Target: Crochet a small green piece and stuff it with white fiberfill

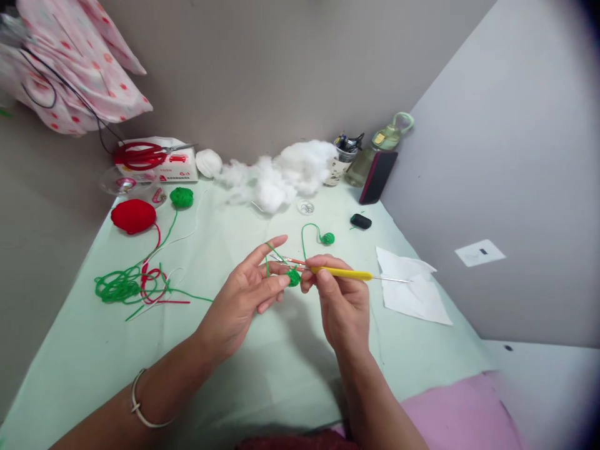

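Note:
My left hand point(246, 287) pinches a small green crochet piece point(294, 278) between thumb and fingers. Green yarn runs over its raised index finger. My right hand point(344, 303) is closed around the yellow handle of a crochet hook point(349, 274), whose hooked end meets the piece; the far metal end points right. A thin tool with an orange part point(295, 260) shows just behind the fingers, partly hidden. Beyond the right hand lies a small green crocheted ball point(327, 239), its yarn tail curving down behind that hand.
At left are a red yarn ball point(134, 216), a green yarn ball point(181, 197) and tangled green yarn point(117, 285). Red scissors point(143, 155) rest on a box. White stuffing point(281, 175), a pen cup point(338, 167), bottle point(362, 164) and phone point(379, 177) line the back. Tissue point(412, 294) lies right.

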### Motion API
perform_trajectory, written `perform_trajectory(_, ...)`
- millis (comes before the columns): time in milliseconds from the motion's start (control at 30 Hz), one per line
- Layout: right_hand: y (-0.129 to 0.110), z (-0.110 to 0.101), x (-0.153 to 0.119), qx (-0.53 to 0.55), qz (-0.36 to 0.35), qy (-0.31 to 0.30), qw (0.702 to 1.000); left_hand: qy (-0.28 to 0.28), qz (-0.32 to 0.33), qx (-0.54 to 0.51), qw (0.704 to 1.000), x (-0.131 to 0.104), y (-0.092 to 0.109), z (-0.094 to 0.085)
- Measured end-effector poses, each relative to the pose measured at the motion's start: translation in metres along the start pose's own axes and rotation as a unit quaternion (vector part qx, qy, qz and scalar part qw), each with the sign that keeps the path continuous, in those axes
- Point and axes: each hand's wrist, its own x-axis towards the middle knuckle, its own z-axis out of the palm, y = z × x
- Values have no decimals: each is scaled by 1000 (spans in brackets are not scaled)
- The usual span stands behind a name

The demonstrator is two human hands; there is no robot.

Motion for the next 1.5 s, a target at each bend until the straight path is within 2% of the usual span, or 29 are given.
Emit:
perform_trajectory(267,-1,1,2,37,8,-21,999,-1,-2,9,1000,0,2,0)
perform_trajectory(467,-3,5,0,-80,-41,9,996,-3,-3,9,1000,-2,1,-1)
perform_trajectory(567,-3,4,-1,-114,-70,-4,991,-4,-4,11,1000,-3,1,-2)
perform_trajectory(833,1,0,3,13,-28,-27,999,4,6,26,1000,1,0,-1)
perform_trajectory(933,-1,0,3,29,-28,-35,999,4,6,27,1000,2,0,-2)
perform_trajectory(1067,-6,-1,0,-61,-87,-35,994,9,24,44,999,1,-1,-4)
perform_trajectory(1133,-7,0,-3,-141,-150,-37,978,21,49,69,996,-1,-3,-4)
perform_trajectory(1200,-6,0,-5,-227,-217,-49,948,46,79,107,990,-3,-5,-3)
perform_trajectory(1300,1,2,-8,-360,-326,-58,872,84,107,146,980,-5,-7,1)
perform_trajectory(1367,7,3,-11,-430,-392,-35,812,78,91,110,987,-5,-7,3)
perform_trajectory(1400,9,3,-12,-449,-409,-23,794,61,66,74,993,-5,-6,3)
perform_trajectory(1433,9,3,-12,-452,-408,-14,793,37,33,31,998,-4,-5,3)
perform_trajectory(1467,8,3,-12,-435,-390,-10,812,15,-1,-12,1000,-3,-4,3)
perform_trajectory(1500,5,3,-11,-398,-357,-8,845,-2,-30,-46,999,-2,-2,2)
